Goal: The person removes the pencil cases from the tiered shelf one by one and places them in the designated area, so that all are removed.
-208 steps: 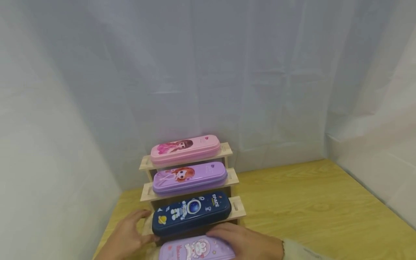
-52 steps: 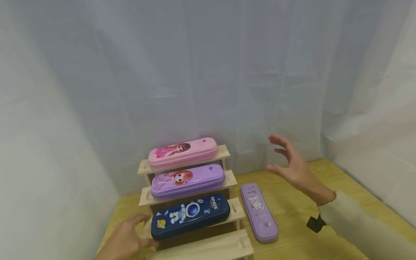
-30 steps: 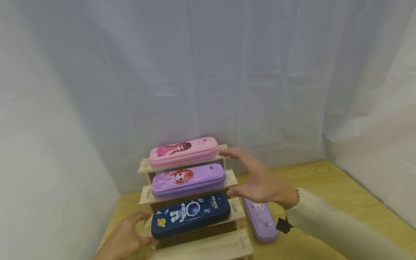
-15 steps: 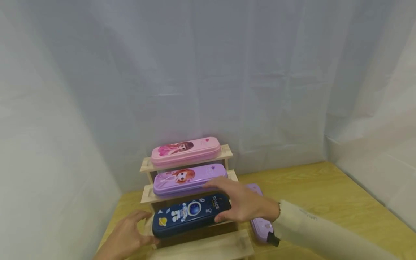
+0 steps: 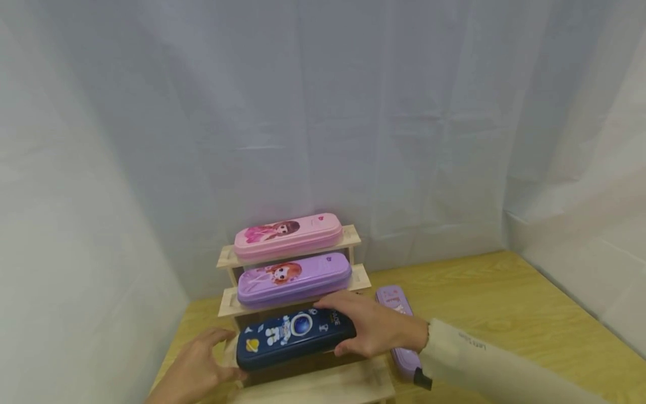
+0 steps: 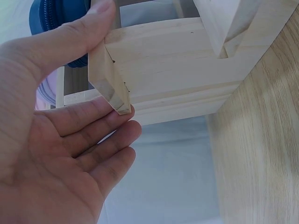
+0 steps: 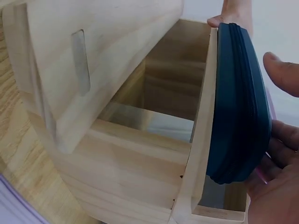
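Note:
A navy pencil case (image 5: 290, 339) with an astronaut print lies on the second-lowest tier of a wooden stepped rack (image 5: 323, 387). My right hand (image 5: 375, 325) reaches over its right end, fingers along the far side and thumb in front. In the right wrist view, the thumb stands apart from the navy case (image 7: 236, 107), while the fingers are close to its lid; contact is unclear. At the tier's left end, my left hand (image 5: 194, 362) pinches the board. The left wrist view shows its thumb and fingertips on opposite edges of that end board (image 6: 110, 79).
Higher tiers bear a purple pencil case (image 5: 295, 279) and a pink pencil case (image 5: 287, 235). A lilac pencil case (image 5: 391, 297) lies on the wooden table (image 5: 479, 314) right of the rack, partly behind my right hand. White sheeting (image 5: 323, 112) surrounds the table.
Earlier, the lilac case lay on the lowest tier with my right hand on it; now it lies on the table. My right hand has moved left to the navy case. The left hand stayed put.

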Demonstrator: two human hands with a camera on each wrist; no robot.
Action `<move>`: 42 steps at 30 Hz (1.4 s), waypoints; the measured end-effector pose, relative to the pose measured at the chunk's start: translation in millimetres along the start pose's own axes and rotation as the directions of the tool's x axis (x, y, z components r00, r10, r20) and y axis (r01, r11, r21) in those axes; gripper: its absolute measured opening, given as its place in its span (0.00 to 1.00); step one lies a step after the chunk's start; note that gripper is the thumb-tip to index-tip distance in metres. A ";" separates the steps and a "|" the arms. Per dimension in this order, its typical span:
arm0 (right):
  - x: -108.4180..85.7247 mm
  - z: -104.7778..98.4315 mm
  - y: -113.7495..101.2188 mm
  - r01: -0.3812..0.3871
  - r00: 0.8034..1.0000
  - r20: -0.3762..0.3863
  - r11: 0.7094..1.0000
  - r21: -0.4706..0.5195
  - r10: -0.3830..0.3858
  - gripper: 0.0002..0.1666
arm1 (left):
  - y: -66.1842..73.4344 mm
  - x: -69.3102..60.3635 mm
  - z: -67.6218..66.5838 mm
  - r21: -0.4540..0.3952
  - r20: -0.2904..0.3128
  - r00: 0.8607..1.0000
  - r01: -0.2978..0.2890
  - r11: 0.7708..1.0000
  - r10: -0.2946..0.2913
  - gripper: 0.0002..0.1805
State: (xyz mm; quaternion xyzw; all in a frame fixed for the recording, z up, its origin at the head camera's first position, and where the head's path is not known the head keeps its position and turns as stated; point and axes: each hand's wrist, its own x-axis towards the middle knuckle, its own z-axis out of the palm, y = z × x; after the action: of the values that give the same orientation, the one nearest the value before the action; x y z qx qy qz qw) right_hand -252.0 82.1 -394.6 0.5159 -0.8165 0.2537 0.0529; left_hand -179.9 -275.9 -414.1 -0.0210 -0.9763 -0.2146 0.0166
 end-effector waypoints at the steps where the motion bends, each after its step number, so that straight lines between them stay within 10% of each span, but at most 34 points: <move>1: -0.2 0.7 -0.2 -0.009 1.000 0.004 1.000 0.001 0.009 0.48 | -0.1 -0.2 0.0 0.000 0.000 1.000 -0.001 1.000 0.001 0.49; 19: 3.7 8.7 7.6 -0.021 0.999 0.026 0.998 0.053 0.020 0.43 | -1.0 1.4 -0.4 -0.019 0.034 0.999 0.043 0.999 -0.042 0.52; 42: -10.6 5.3 8.6 -0.150 0.988 0.064 0.978 0.142 0.143 0.44 | -2.5 -2.2 -2.1 0.008 -0.018 0.998 -0.060 0.998 0.060 0.48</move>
State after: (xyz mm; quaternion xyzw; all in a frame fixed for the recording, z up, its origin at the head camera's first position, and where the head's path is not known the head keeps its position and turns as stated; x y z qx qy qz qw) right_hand -253.7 91.2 -406.0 0.4633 -0.8327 0.3022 -0.0255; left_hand -177.8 -279.0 -413.3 -0.0481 -0.9758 -0.2107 0.0322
